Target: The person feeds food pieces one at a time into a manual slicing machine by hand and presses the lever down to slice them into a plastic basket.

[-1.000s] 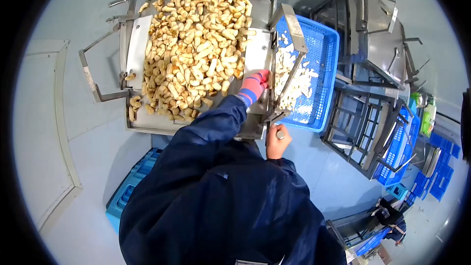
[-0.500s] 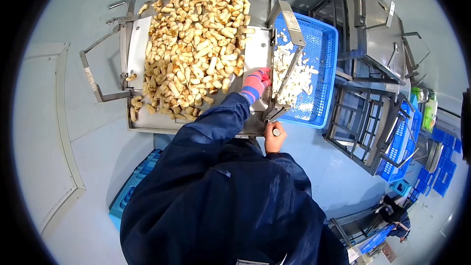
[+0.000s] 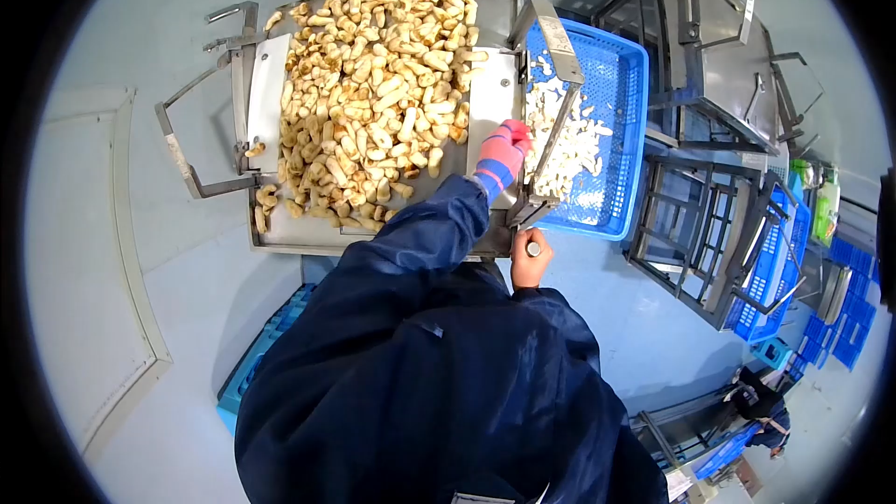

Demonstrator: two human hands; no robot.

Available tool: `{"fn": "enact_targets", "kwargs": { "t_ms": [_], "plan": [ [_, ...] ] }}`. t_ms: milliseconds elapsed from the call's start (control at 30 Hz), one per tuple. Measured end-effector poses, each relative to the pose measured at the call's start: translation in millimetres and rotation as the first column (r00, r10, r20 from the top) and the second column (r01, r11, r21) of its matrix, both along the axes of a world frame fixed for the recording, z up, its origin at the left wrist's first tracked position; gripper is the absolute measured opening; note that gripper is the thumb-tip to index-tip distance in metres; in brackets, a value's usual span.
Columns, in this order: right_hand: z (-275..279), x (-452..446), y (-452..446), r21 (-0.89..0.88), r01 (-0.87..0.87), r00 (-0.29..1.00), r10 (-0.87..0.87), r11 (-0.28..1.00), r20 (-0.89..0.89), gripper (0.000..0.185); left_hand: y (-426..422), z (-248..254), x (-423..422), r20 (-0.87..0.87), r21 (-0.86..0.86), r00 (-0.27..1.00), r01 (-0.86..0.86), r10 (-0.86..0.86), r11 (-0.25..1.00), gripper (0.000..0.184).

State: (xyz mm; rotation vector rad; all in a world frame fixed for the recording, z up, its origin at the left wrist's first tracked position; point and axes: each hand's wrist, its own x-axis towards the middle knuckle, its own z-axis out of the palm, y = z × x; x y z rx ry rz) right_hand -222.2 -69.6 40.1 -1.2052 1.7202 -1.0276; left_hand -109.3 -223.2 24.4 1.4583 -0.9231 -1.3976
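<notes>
My left hand [image 3: 505, 151], in a pink and blue striped glove, rests on the white board [image 3: 493, 93] right beside the metal cutter frame [image 3: 557, 133]. Its fingers are curled together at the blade side, and whatever they hold is hidden. My bare right hand [image 3: 529, 268] is wrapped around the cutter's handle [image 3: 533, 249] at the table's near edge. To the left lies a big heap of whole mushrooms [image 3: 373, 103], pale with brown patches, on the steel table [image 3: 322, 238]. Past the cutter, white mushroom slices [image 3: 565, 145] lie in a blue basket [image 3: 636, 131].
A second cutter frame [image 3: 201, 189] juts from the table's left end. Metal stands [image 3: 691, 224] and a steel table [image 3: 733, 65] are at the right, with more blue baskets [image 3: 775, 271]. Another person [image 3: 761, 411] is far off at the lower right.
The whole view has shifted slightly to the right. Both hands keep nearly the same places at the cutter, and the heap looks the same.
</notes>
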Motion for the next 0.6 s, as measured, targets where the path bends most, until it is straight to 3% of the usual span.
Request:
{"fn": "enact_targets", "kwargs": {
  "t_ms": [33, 67, 100, 133, 167, 233, 333, 467, 567, 600],
  "plan": [
    [1, 2, 1, 0.0, 0.004, 1.0, -0.004, 1.0, -0.014, 0.024, -1, 17, 2, -0.121, -0.039, 0.993, -0.016, 0.011, 0.999, 0.017],
    [3, 2, 1, -0.005, 0.002, 1.0, -0.002, 1.0, -0.016, 0.024, -3, 19, 6, 0.12, -0.144, 0.991, 0.082, -0.065, 0.986, 0.025],
    [4, 2, 1, -0.01, 0.0, 1.0, -0.001, 1.0, -0.02, 0.024, -7, 24, 18, 0.452, -0.173, 0.889, 0.159, -0.065, 0.972, 0.025],
    [5, 2, 0, -0.018, 0.001, 1.0, -0.001, 1.0, -0.024, 0.023, -13, 31, 37, 0.73, -0.177, 0.682, 0.245, -0.039, 0.953, 0.026],
    [3, 2, 0, -0.006, 0.009, 1.0, -0.009, 1.0, -0.026, 0.023, -21, 32, 55, 0.918, -0.157, 0.396, 0.328, 0.015, 0.932, 0.027],
    [-1, 1, 2, 0.021, 0.025, 0.999, -0.025, 0.999, -0.029, 0.023, -38, -12, 79, 0.97, 0.108, 0.181, 0.272, -0.161, 0.956, 0.028],
    [0, 2, 2, 0.018, 0.029, 0.999, -0.028, 0.999, -0.037, 0.022, -44, -25, 75, 0.967, 0.254, -0.044, 0.229, -0.251, 0.94, 0.025],
    [5, 1, -1, 0.006, 0.018, 0.998, -0.018, 1.0, -0.054, 0.022, -48, -27, 87, 0.946, 0.137, 0.266, 0.187, -0.184, 0.973, 0.031],
    [7, 3, -2, 0.023, 0.029, 0.998, -0.027, 0.999, -0.059, 0.021, -41, 1, 67, 0.467, 0.339, 0.824, 0.169, -0.322, 0.925, 0.026],
    [17, 5, -5, 0.038, 0.041, 0.998, -0.039, 0.998, -0.04, 0.021, -32, -3, 52, 0.503, 0.342, 0.803, 0.155, -0.32, 0.927, 0.028]
  ]
}}
